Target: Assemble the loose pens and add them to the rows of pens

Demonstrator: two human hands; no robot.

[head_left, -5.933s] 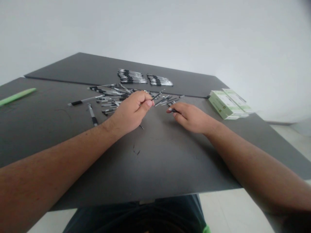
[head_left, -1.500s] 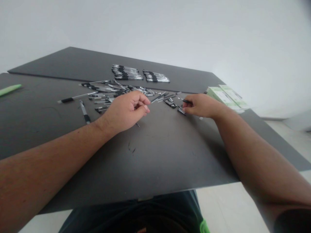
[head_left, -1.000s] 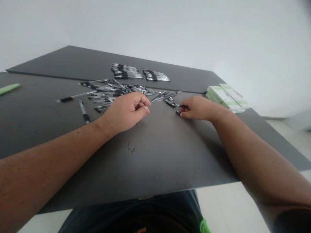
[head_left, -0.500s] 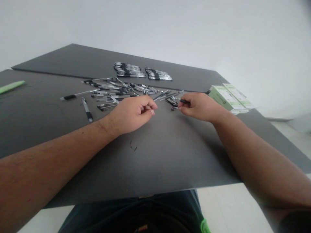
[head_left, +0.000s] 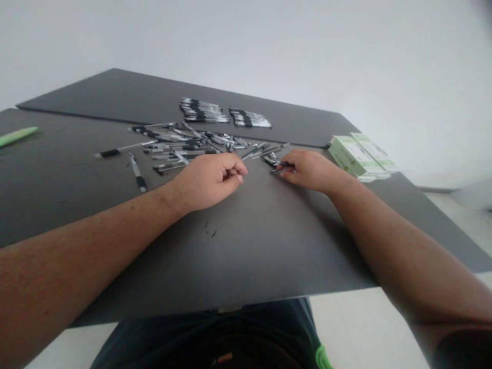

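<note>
My left hand (head_left: 209,180) is closed above the table, near the front of the pen pile, with thumb and curled fingers close together. Whatever may be between them is too small or hidden to make out. To the right, my right hand (head_left: 307,168) pinches a small black piece that looks like a pen cap (head_left: 285,164). Its fingertips are down beside a small group of black caps (head_left: 269,159). Clear pens with black grips (head_left: 172,147) lie loosely heaped beyond my left hand. Thin refill-like sticks (head_left: 261,150) lie between the heap and the caps.
Two neat rows of pens, a left row (head_left: 203,110) and a right row (head_left: 249,118), lie on the rear dark table. Green-and-white boxes (head_left: 351,156) stand on the right. One pen (head_left: 137,171) lies apart, and a light green object (head_left: 17,136) is at far left.
My right hand has shifted slightly left and down, bringing the black piece to the small group of caps. My left hand has stayed nearly still.
</note>
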